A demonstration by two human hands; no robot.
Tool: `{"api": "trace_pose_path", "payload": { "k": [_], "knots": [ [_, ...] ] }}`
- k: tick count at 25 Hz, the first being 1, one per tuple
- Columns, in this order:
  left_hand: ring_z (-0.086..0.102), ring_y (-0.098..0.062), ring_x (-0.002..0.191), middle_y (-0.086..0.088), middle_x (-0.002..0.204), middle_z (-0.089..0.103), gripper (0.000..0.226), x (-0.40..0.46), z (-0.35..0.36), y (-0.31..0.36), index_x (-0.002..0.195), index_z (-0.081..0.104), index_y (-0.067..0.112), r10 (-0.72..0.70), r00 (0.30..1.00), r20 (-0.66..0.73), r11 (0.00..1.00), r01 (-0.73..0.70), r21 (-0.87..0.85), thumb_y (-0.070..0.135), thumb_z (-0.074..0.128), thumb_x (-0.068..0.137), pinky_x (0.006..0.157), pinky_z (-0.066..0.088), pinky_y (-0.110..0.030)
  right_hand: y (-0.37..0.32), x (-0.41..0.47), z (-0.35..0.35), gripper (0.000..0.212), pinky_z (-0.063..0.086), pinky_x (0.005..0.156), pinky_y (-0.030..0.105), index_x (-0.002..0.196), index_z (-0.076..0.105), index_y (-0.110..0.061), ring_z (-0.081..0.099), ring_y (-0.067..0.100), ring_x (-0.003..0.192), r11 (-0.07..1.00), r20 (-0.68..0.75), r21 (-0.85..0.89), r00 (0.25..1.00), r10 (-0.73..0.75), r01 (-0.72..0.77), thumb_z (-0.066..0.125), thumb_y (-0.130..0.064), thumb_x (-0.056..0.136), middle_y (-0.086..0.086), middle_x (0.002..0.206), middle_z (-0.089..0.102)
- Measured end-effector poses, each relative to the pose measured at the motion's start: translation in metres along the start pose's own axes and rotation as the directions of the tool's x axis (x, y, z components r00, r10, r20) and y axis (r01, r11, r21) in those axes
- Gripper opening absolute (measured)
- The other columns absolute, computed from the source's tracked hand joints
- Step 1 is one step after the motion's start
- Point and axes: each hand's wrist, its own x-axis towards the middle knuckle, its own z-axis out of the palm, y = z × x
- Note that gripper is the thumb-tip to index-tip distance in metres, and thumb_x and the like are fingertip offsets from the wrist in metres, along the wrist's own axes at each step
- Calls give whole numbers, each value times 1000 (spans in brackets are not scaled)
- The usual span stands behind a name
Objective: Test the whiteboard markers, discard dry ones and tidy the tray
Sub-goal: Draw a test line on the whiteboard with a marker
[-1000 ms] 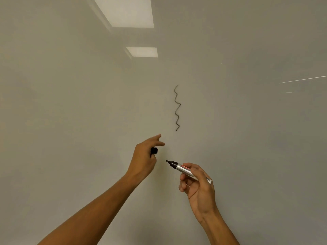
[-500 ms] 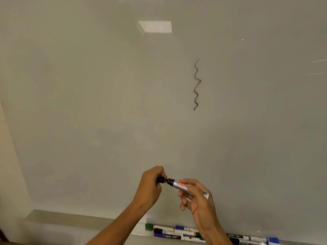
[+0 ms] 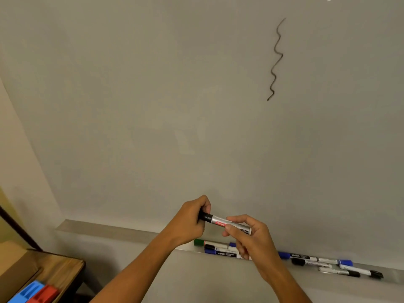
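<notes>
White board surface fills almost the whole head view, and a black wavy line is seen on it, well above the right hand. Both hands are brought close together in front of the board. The marker is held between them: its silver barrel is pinched by the right hand, and its black cap end is wrapped by the left hand. The marker is judged to be light, stiff and a little smooth, so it is best taken at the barrel middle. Below the hands, the tray is seen with several other markers lying in it. Whether the cap is fully pressed on cannot be told, as it is covered by the fingers. Some tray markers are hidden behind the right hand.
</notes>
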Motion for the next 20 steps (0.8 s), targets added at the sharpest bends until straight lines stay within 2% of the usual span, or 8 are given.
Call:
{"api": "trace_pose_path", "payload": {
  "k": [2,4,6,9,12,14,17,20],
  "knots": [
    [48,-14,67,2,81,50,35,-7,-9,-3,90,46,28,12,997,79,999,-8,-47,-4,50,76,63,57,-46,6,2,4,17,36,43,25,108,71,-17,43,13,47,999,-12,-40,1000,-4,4,69,-16,91,14,87,75],
    [48,-11,67,1,84,47,29,-13,-16,-6,97,45,24,9,993,118,991,6,-131,-2,47,84,62,58,-37,7,4,11,16,38,43,23,107,71,-17,48,8,47,998,-39,-64,999,-26,23,70,-14,91,14,87,74],
    [54,-15,66,-2,91,50,27,-18,-22,-12,101,45,22,-12,992,127,983,35,-179,-4,44,94,64,56,-31,7,9,18,16,42,48,13,107,71,-12,58,4,52,992,-41,-108,997,-67,62,70,-9,90,12,90,74],
    [65,-25,71,6,95,53,25,-29,-28,-28,104,48,23,-14,984,178,973,55,-225,-1,46,98,74,58,-38,11,15,27,15,47,54,12,104,72,-14,65,4,66,971,12,-215,995,-103,103,70,-10,90,3,90,73],
    [65,-19,75,11,93,53,17,-38,-31,-38,110,48,22,-4,972,236,968,63,-242,9,51,100,77,59,-40,20,17,31,14,51,61,15,102,71,-20,66,8,76,941,73,-315,992,-102,120,72,-14,89,-4,89,72],
    [61,-16,74,8,90,56,21,-40,-32,-40,117,48,22,-8,970,242,963,73,-260,11,53,100,74,61,-43,24,16,33,13,48,58,14,102,70,-21,63,5,69,943,97,-319,993,-64,92,72,-17,89,-3,89,70],
    [65,-16,68,-8,89,64,27,-45,-34,-38,124,48,21,-35,971,237,958,99,-268,12,55,99,70,60,-35,25,10,33,21,48,53,21,101,69,-23,56,9,59,956,118,-287,993,-24,57,70,-32,83,0,88,72],
    [58,-10,58,-13,87,62,30,-50,-31,-34,128,45,21,-28,969,246,957,97,-273,13,54,101,75,61,-47,28,6,34,21,45,51,27,100,68,-24,51,11,56,969,142,-242,990,-8,43,67,-36,83,2,81,71]
  ]
}}
